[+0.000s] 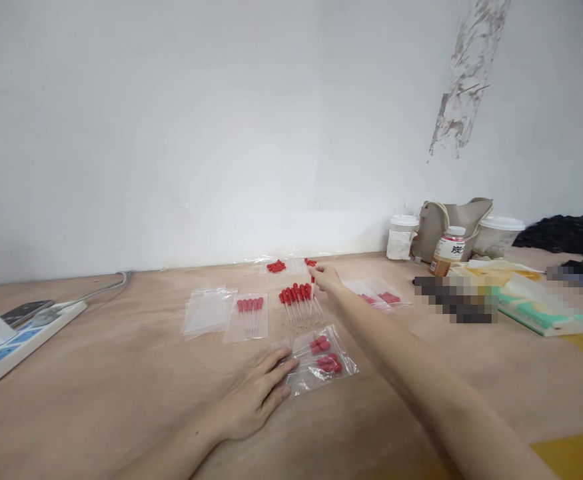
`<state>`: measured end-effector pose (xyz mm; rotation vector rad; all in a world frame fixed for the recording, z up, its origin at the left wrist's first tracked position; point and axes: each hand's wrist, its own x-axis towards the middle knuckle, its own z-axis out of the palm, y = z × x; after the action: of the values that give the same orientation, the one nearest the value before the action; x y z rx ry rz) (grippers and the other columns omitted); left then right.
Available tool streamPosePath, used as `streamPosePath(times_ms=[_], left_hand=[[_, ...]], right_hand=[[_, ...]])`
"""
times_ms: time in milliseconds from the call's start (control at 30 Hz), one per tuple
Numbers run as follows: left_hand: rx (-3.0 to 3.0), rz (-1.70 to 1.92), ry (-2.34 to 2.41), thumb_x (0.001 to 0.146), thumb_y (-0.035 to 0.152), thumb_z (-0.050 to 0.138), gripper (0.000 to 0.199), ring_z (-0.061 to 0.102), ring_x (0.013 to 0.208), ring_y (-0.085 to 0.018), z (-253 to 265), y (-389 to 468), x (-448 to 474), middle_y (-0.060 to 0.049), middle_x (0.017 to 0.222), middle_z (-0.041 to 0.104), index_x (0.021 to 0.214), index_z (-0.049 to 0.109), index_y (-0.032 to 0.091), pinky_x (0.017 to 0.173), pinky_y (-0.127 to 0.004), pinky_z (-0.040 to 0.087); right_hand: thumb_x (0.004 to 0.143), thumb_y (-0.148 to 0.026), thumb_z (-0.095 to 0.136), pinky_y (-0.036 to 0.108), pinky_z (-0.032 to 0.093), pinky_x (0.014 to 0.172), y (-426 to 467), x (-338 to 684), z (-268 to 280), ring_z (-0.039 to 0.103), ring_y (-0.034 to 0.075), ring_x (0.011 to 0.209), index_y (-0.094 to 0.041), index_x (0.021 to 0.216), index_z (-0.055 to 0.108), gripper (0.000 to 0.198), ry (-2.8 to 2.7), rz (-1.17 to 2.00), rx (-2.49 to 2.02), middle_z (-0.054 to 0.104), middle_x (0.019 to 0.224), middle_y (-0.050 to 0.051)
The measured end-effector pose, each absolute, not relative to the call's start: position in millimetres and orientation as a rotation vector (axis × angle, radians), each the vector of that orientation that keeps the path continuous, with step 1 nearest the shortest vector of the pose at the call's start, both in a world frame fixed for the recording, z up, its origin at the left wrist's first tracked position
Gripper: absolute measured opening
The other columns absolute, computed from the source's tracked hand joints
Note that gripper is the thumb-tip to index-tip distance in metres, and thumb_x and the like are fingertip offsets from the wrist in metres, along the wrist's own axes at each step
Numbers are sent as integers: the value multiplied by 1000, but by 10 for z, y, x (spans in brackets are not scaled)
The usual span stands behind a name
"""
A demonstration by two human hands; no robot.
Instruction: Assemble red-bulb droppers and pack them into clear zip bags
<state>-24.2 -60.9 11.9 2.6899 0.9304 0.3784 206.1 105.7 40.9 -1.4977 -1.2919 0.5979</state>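
My left hand (254, 397) lies with its fingers stretched out, the fingertips on the edge of a clear zip bag (304, 381) that holds several droppers with red rubber bulbs (329, 362). My right hand (327, 279) is farther off, fingers pinched on the bulb of a single dropper (312, 280), which hangs upright. Just below and left of it, a row of loose red-bulbed droppers (295, 295) lies side by side, thin clear stems toward me. Left of that row, more droppers (250, 305) rest on or in another clear bag (231, 330); which, I cannot tell.
Flat clear bags (204, 313) are stacked at left. Bags with red parts (276, 267) lie by the wall, another bag (401, 301) right of my forearm. A power strip (31, 343) is far left; cups (402, 237), a bottle (448, 252) and a tissue pack (541, 310) stand right.
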Motion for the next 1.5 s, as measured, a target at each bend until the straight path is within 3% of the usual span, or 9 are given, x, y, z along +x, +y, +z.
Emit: streamPosePath(times_ms=[133, 267, 433, 1033, 1133, 1367, 1500], left_hand=[[2739, 311, 956, 91, 36, 30, 42, 25, 126, -23, 124, -596, -236, -2, 140, 25, 133, 26, 31, 102, -42, 24], [2774, 268, 941, 91, 36, 28, 43, 23, 126, -23, 142, -589, -230, -2, 141, 23, 134, 21, 32, 102, -43, 24], [2793, 268, 946, 92, 36, 27, 43, 23, 126, -23, 135, -582, -232, 0, 140, 23, 134, 19, 34, 102, -43, 24], [2808, 265, 945, 92, 35, 28, 43, 21, 128, -22, 144, -590, -209, 3, 142, 19, 134, 21, 33, 102, -42, 25], [2801, 271, 908, 92, 33, 27, 43, 21, 128, -21, 148, -586, -206, 5, 140, 25, 134, 20, 33, 104, -42, 23], [2780, 281, 903, 92, 32, 28, 42, 21, 127, -20, 136, -569, -209, 7, 138, 30, 134, 22, 34, 104, -42, 23], [2775, 293, 905, 92, 31, 29, 43, 22, 127, -20, 138, -576, -210, 7, 137, 31, 133, 22, 35, 103, -42, 23]], right_hand=[[79, -44, 38, 18, 40, 40, 571, 2385, 470, 51, 7, 47, -19, 90, 42, 28, -1265, 585, -1326, 61, 73, 1], [74, -48, 45, 20, 39, 35, 86, 2714, 274, 47, 9, 38, -22, 82, 34, 29, -1107, 662, -1133, 53, 58, -6], [69, -50, 53, 22, 43, 39, -146, 2834, 40, 51, 11, 44, -23, 78, 33, 35, -1011, 741, -1077, 54, 59, -5], [70, -38, 60, 24, 49, 48, -226, 2566, -99, 56, 10, 46, -22, 77, 35, 30, -832, 1061, -931, 55, 58, -6], [69, -38, 61, 24, 49, 51, -230, 2610, -102, 56, 10, 49, -21, 75, 38, 29, -852, 1117, -969, 56, 60, -5], [58, -37, 70, 17, 33, 42, -286, 2755, -96, 41, 4, 43, -15, 67, 50, 31, -1296, 1115, -1186, 48, 51, -7], [54, -39, 71, 20, 35, 48, -282, 2734, -110, 45, 7, 49, -15, 66, 54, 32, -1441, 1048, -1214, 53, 54, -4]])
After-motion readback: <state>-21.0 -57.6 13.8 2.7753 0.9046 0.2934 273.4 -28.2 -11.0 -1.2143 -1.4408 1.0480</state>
